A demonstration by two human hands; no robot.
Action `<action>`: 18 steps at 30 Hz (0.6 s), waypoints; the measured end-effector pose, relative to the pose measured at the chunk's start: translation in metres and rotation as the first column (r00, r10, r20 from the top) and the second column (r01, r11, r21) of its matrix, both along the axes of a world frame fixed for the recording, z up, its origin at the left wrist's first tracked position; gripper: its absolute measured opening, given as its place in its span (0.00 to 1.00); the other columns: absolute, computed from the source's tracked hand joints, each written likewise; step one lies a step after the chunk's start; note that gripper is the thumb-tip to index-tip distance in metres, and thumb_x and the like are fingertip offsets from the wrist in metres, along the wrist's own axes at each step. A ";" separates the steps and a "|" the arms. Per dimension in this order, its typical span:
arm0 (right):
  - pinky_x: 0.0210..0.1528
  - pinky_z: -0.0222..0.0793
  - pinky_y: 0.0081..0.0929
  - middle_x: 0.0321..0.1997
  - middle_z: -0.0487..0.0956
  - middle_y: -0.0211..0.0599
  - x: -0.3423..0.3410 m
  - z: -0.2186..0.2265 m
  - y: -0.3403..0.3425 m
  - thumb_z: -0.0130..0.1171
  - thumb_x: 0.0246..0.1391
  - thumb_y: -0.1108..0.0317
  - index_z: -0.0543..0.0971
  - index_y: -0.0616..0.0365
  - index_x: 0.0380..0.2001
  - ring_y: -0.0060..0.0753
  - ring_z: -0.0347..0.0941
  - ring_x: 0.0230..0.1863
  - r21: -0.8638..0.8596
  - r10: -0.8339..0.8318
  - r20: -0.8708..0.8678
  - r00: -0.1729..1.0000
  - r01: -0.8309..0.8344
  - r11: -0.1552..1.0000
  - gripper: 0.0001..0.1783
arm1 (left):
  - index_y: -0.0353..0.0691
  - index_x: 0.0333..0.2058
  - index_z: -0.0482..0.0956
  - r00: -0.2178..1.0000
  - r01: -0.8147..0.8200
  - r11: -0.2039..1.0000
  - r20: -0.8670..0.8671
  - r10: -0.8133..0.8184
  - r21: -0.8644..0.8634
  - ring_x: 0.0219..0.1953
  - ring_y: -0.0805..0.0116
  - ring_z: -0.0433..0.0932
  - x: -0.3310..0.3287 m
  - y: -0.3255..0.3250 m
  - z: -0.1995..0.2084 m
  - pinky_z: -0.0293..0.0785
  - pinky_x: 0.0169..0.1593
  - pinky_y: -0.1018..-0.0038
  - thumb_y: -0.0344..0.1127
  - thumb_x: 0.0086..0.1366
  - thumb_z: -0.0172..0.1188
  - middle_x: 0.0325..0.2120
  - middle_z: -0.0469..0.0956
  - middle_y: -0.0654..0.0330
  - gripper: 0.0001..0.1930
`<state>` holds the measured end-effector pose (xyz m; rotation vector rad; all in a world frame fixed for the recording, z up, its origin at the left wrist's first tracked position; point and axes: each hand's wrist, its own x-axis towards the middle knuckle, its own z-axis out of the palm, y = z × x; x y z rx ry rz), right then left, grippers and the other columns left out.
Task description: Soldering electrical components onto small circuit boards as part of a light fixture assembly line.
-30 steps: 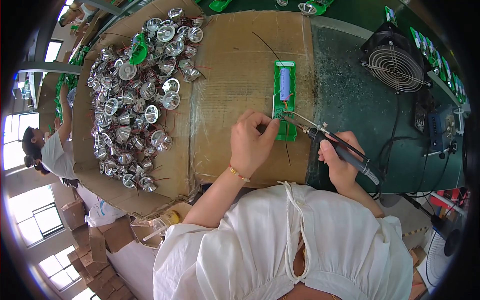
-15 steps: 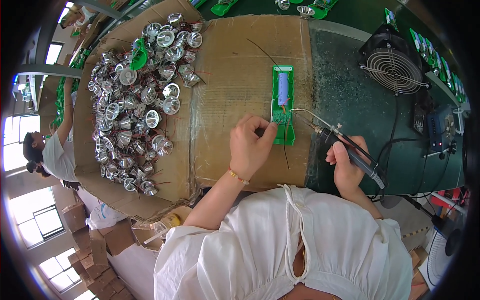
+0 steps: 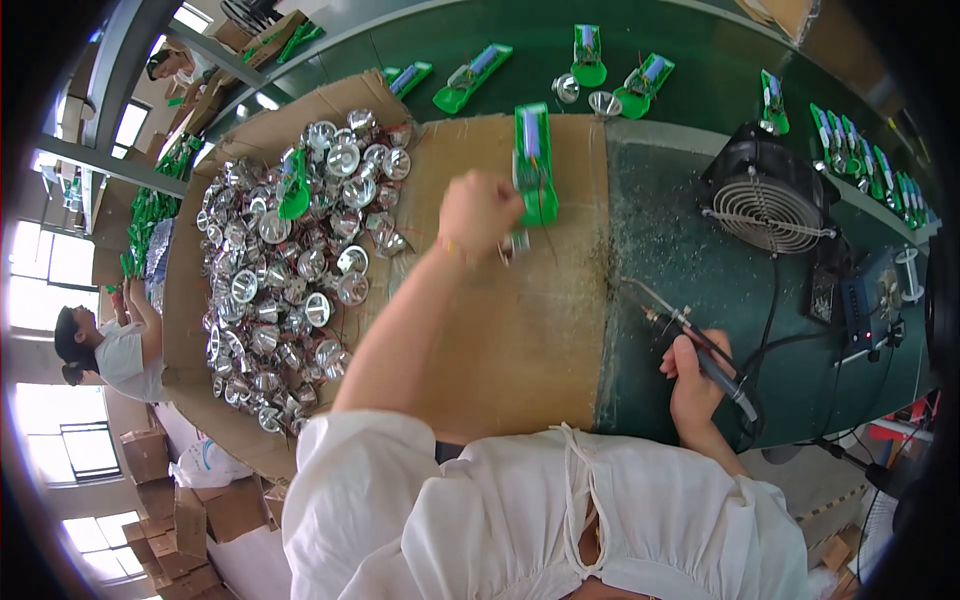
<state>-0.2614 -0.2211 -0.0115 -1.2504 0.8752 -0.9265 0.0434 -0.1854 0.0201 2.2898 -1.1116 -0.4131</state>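
Meanwhile, left hand point(image 3: 478, 212) gripped the green circuit board point(image 3: 535, 165) on the cardboard-covered worktop point(image 3: 500, 330); right hand point(image 3: 695, 385) clasped the soldering iron point(image 3: 690, 335).

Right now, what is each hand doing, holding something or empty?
Left hand: closed on the green circuit board, out over the cardboard.
Right hand: closed around the soldering iron, tip off the board.
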 end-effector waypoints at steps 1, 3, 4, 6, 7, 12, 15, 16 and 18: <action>0.19 0.62 0.15 0.19 0.73 0.36 0.004 -0.003 0.002 0.57 0.50 0.71 0.69 0.64 0.30 0.20 0.67 0.17 0.031 0.021 -0.001 1.000 -0.021 0.999 0.09 | 0.41 0.22 0.81 0.996 -0.019 1.000 0.093 0.017 0.018 0.22 0.59 0.78 0.028 -0.016 -0.001 0.75 0.31 0.69 0.38 0.49 0.56 0.17 0.77 0.54 0.09; 0.20 0.63 0.16 0.19 0.73 0.36 0.003 -0.003 0.001 0.57 0.49 0.72 0.68 0.63 0.29 0.20 0.67 0.17 0.067 0.007 -0.019 1.000 -0.006 0.998 0.09 | 0.42 0.27 0.81 0.991 -0.004 0.999 0.132 0.009 -0.037 0.30 0.57 0.77 0.068 -0.061 0.000 0.73 0.38 0.67 0.39 0.50 0.55 0.23 0.78 0.53 0.10; 0.19 0.63 0.16 0.19 0.73 0.36 0.002 -0.004 0.000 0.57 0.49 0.72 0.68 0.63 0.29 0.20 0.67 0.17 0.077 -0.002 -0.031 1.000 0.004 0.997 0.09 | 0.42 0.31 0.81 0.996 0.007 0.995 0.088 0.001 -0.098 0.36 0.56 0.77 0.082 -0.084 0.001 0.72 0.42 0.65 0.39 0.51 0.54 0.29 0.78 0.52 0.12; 0.18 0.61 0.15 0.17 0.72 0.36 0.004 -0.008 0.002 0.55 0.49 0.72 0.67 0.62 0.30 0.21 0.66 0.15 0.061 0.000 -0.042 0.999 0.002 0.998 0.08 | 0.45 0.40 0.77 0.918 0.099 0.946 0.395 0.032 -0.308 0.46 0.56 0.72 0.131 -0.105 -0.020 0.68 0.48 0.64 0.39 0.52 0.54 0.42 0.74 0.52 0.16; 0.20 0.63 0.16 0.18 0.73 0.36 0.003 -0.008 0.002 0.56 0.49 0.73 0.67 0.63 0.30 0.21 0.67 0.17 0.087 0.001 -0.044 0.999 0.003 0.996 0.08 | 0.47 0.43 0.74 0.927 0.012 0.963 0.364 0.091 -0.271 0.50 0.55 0.68 0.141 -0.112 -0.016 0.66 0.49 0.63 0.39 0.52 0.53 0.48 0.68 0.54 0.18; 0.23 0.69 0.18 0.21 0.74 0.38 -0.003 -0.011 0.001 0.57 0.45 0.78 0.68 0.64 0.28 0.22 0.72 0.20 0.037 0.058 -0.098 0.993 -0.055 0.998 0.08 | 0.43 0.49 0.63 0.924 -0.152 0.965 0.378 0.063 0.212 0.48 0.57 0.70 0.172 -0.103 -0.015 0.68 0.49 0.65 0.47 0.40 0.62 0.43 0.71 0.48 0.35; 0.23 0.68 0.19 0.22 0.74 0.39 -0.001 -0.010 0.001 0.56 0.46 0.78 0.67 0.64 0.29 0.22 0.71 0.20 0.067 0.039 -0.082 0.996 -0.034 0.997 0.08 | 0.37 0.45 0.64 0.907 -0.149 0.975 0.416 0.069 0.164 0.39 0.51 0.75 0.144 -0.085 0.003 0.71 0.44 0.65 0.47 0.42 0.61 0.34 0.76 0.46 0.33; 0.23 0.68 0.19 0.22 0.74 0.39 0.000 -0.009 0.002 0.55 0.46 0.78 0.67 0.64 0.29 0.22 0.71 0.20 0.077 0.047 -0.076 0.996 -0.041 0.996 0.08 | 0.37 0.45 0.64 0.899 -0.162 0.982 0.425 0.107 0.095 0.38 0.50 0.75 0.128 -0.072 0.011 0.71 0.43 0.64 0.47 0.42 0.61 0.33 0.76 0.45 0.32; 0.23 0.67 0.18 0.22 0.73 0.38 0.001 -0.003 -0.001 0.54 0.47 0.78 0.67 0.64 0.31 0.21 0.69 0.19 0.098 0.064 -0.102 0.993 -0.054 0.994 0.08 | 0.37 0.43 0.63 0.880 -0.167 0.986 0.451 0.151 -0.004 0.33 0.48 0.76 0.084 -0.042 0.022 0.72 0.38 0.61 0.46 0.44 0.61 0.29 0.76 0.45 0.30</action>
